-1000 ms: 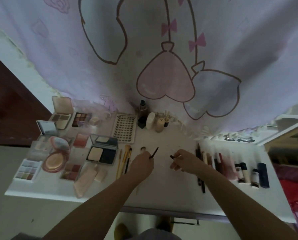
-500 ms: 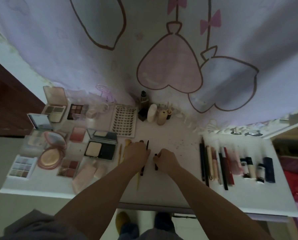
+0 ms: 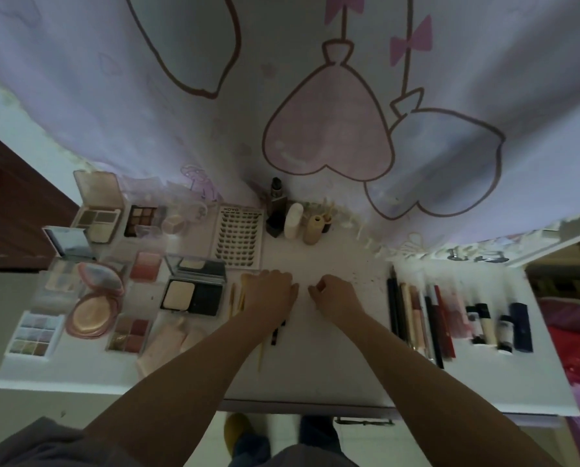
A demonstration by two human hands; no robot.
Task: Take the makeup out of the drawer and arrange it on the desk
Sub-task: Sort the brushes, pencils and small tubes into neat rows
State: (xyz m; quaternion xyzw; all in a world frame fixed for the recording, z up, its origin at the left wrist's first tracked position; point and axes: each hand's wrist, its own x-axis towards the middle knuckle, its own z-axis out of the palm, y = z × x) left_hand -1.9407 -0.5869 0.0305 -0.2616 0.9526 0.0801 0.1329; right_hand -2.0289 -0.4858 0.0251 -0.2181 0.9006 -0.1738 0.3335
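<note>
My left hand lies palm down on the white desk, its fingers bent round the upper end of a thin dark pencil that sticks out below the wrist. Gold-handled brushes lie under and beside this hand. Just to the right, my right hand rests on the desk with curled fingers and nothing visible in it. Open palettes and compacts fill the desk's left side. A row of pencils, tubes and lipsticks lies on the right. The drawer is hidden.
A lash tray and small bottles stand at the back by a cartoon-print curtain. A dark wooden door is to the left and a red cloth to the right. My feet show below the front edge.
Both hands came together at the desk's centre and dropped onto its surface. The small dark piece my right hand held is gone from view; the dark pencil now lies under my left hand.
</note>
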